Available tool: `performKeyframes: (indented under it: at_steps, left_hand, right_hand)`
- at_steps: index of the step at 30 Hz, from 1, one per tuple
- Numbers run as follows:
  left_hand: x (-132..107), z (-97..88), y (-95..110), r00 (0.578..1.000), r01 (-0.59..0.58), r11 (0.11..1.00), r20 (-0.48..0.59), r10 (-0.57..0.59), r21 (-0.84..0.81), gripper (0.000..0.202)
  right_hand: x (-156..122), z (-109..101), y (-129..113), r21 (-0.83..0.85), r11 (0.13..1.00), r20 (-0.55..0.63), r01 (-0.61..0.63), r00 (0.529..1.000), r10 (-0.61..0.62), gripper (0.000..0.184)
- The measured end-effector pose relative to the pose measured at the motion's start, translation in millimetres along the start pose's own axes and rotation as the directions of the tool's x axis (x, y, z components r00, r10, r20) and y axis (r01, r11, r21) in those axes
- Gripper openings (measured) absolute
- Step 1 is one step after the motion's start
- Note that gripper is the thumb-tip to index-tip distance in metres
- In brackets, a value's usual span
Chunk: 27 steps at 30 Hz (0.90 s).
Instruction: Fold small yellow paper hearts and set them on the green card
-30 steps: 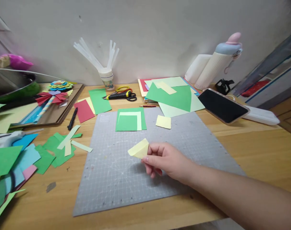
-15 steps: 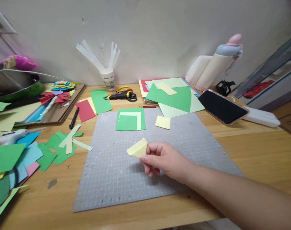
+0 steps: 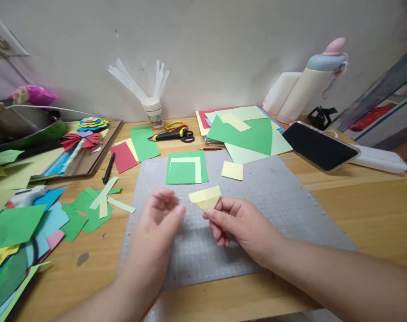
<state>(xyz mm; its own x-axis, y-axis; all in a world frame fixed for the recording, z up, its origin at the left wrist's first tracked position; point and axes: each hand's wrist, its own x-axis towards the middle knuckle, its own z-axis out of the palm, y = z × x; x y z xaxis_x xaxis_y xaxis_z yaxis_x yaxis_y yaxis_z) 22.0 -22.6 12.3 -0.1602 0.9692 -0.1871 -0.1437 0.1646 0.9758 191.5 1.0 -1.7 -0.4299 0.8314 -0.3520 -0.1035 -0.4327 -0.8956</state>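
Over at the desk's left edge lies a heap of coloured paper offcuts [image 3: 19, 232], with a white glue gun [image 3: 29, 194] resting at its top. A little further in, green scraps and pale strips [image 3: 92, 208] are scattered on the wood, and behind them a black pen [image 3: 108, 167] lies beside a red sheet [image 3: 123, 156].

On to the grey cutting mat [image 3: 284, 201]. The left hand [image 3: 156, 221] hovers over its near-left part, fingers loosely curled and apart, gripping nothing. Its fingertips sit just beside the folded pale-yellow paper [image 3: 206, 198], though I can't make out any contact.

That paper is up off the middle of the mat, pinched at its lower point between the thumb and fingers of the right hand [image 3: 240, 223]. The broad folded edge faces up.

At the mat's far edge lies a green card with a pale frame [image 3: 186, 167], and a small yellow square [image 3: 232, 170] sits just right of it. Black-and-yellow scissors [image 3: 176, 134] lie behind them on the desk.

Further right, a stack of green and pale sheets [image 3: 247, 134] overlaps the mat's far-right corner. Then comes a dark phone [image 3: 319, 146], with a pink-capped bottle [image 3: 311, 89] against the wall.
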Motion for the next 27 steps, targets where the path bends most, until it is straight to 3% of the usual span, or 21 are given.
performKeyframes:
  at_steps: [3,5,15,21,27]
  left_hand:
    - [-1,8.6,-11,0.957,0.178,0.982,0.245,-0.158,-0.063,0.024]
    - [-1,12.8,-14,0.919,0.246,0.966,0.336,-0.206,-0.079,0.022]
    - [-1,8.0,-12,0.897,0.344,0.933,0.328,-0.295,-0.102,0.023]
    - [-2,9.6,-10,0.862,0.380,0.911,0.420,-0.285,-0.162,0.017]
    - [-2,8.7,-10,0.874,0.363,0.918,0.399,-0.277,-0.158,0.016]
  right_hand:
    - [-1,2,2,0.000,1.000,0.024,0.024,0.999,-0.024,0.036]
    - [-1,3,2,-0.001,1.000,0.044,0.025,0.999,-0.025,0.036]
    - [-2,6,2,-0.047,0.998,0.073,0.046,0.996,-0.043,0.031]
    - [-5,6,2,-0.153,0.987,0.045,0.056,0.998,-0.050,0.031]
    - [-4,4,2,-0.163,0.985,0.054,0.061,0.997,-0.053,0.033]
